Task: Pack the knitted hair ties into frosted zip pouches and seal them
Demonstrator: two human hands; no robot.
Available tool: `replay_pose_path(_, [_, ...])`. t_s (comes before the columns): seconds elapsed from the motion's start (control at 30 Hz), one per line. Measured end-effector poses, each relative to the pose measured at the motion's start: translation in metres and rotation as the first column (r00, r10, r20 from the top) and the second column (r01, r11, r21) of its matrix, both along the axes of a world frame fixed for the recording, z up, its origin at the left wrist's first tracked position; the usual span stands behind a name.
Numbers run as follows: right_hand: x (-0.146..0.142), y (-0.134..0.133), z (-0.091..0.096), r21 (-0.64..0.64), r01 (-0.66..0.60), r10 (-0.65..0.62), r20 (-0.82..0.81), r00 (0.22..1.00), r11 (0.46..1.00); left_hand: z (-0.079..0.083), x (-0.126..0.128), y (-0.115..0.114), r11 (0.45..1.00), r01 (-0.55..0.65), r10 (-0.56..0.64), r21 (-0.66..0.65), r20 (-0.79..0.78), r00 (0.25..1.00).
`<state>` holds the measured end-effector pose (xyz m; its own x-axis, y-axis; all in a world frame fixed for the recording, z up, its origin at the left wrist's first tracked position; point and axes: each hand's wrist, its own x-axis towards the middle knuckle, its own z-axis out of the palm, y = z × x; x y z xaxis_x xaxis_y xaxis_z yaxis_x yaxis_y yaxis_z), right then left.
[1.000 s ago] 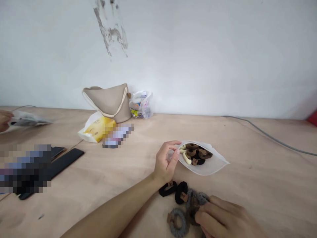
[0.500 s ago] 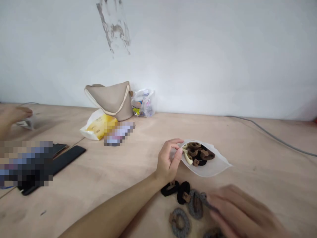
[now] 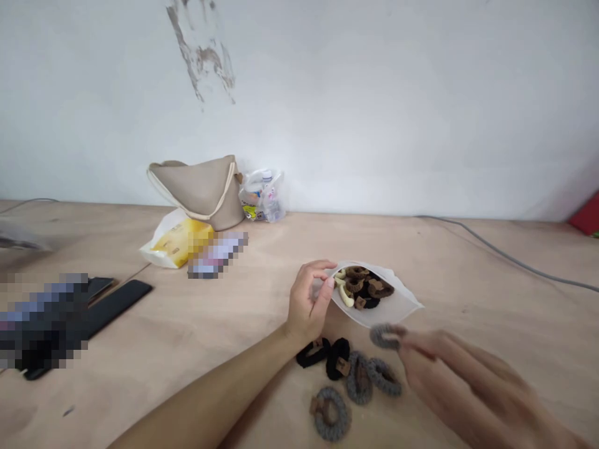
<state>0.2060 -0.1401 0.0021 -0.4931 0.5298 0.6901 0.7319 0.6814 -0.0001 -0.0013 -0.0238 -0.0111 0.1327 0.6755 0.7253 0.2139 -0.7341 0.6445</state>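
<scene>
Over a plywood desk, the left hand pinches a frosted zip pouch open while the right hand holds a grey knit hair tie just above the others.

The left thumb and forefinger grip the pouch's rim, and the right fingers look pressed together on the tie, though blur hides the exact grip. Five more ties lie out below the pouch: two black and three grey. A bunch of brown, black and cream hair ties sits inside, overlapping too much to count. At the left, a pixelated patch hides part of a black slab, and a blurred plastic scrap runs out of frame.
</scene>
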Motion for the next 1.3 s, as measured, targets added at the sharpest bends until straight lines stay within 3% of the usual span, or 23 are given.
replay_pose_path(0.13, [-0.005, 0.025, 0.011, -0.047, -0.06, 0.06, -0.015, 0.998, 0.997, -0.001, 0.0, 0.0, 1.0, -0.002, 0.002, 0.003, -0.012, 1.0])
replay_pose_path(0.23, [-0.011, 0.017, 0.001, -0.037, -0.108, 0.107, -0.021, 0.994, 0.993, -0.001, 0.0, 0.0, 1.0, 0.008, -0.008, 0.009, -0.018, 1.0])
replay_pose_path(0.37, [-0.003, -0.001, -0.015, -0.009, -0.052, 0.052, -0.002, 0.999, 0.999, -0.001, 0.001, 0.0, 1.0, 0.005, -0.005, 0.012, -0.01, 1.0])
replay_pose_path(0.5, [0.011, -0.001, -0.013, 0.041, -0.056, 0.054, 0.035, 0.998, 0.998, 0.0, 0.001, -0.001, 1.0, 0.006, -0.006, 0.01, -0.011, 1.0])
replay_pose_path(0.7, [0.004, 0.025, -0.001, 0.118, 0.172, -0.172, -0.007, 0.985, 0.978, 0.001, 0.001, -0.001, 1.0, -0.012, 0.012, 0.021, -0.01, 1.0])
replay_pose_path(0.87, [-0.021, 0.013, -0.01, -0.045, -0.08, 0.078, -0.039, 0.996, 0.996, 0.001, 0.0, -0.001, 1.0, 0.008, -0.008, 0.03, -0.022, 1.0])
replay_pose_path(1.1, [-0.041, 0.006, -0.027, -0.071, -0.129, 0.129, 0.0, 0.992, 0.989, 0.0, 0.001, -0.002, 1.0, 0.015, -0.015, 0.022, -0.011, 1.0])
replay_pose_path(1.2, [-0.037, 0.007, -0.022, -0.028, -0.166, 0.167, 0.023, 0.986, 0.986, -0.001, 0.0, -0.002, 0.999, 0.023, -0.023, 0.025, -0.014, 1.0])
replay_pose_path(1.3, [-0.027, 0.012, -0.009, 0.027, -0.127, 0.126, 0.041, 0.991, 0.992, -0.001, 0.0, -0.001, 1.0, 0.018, -0.017, 0.025, -0.015, 1.0])
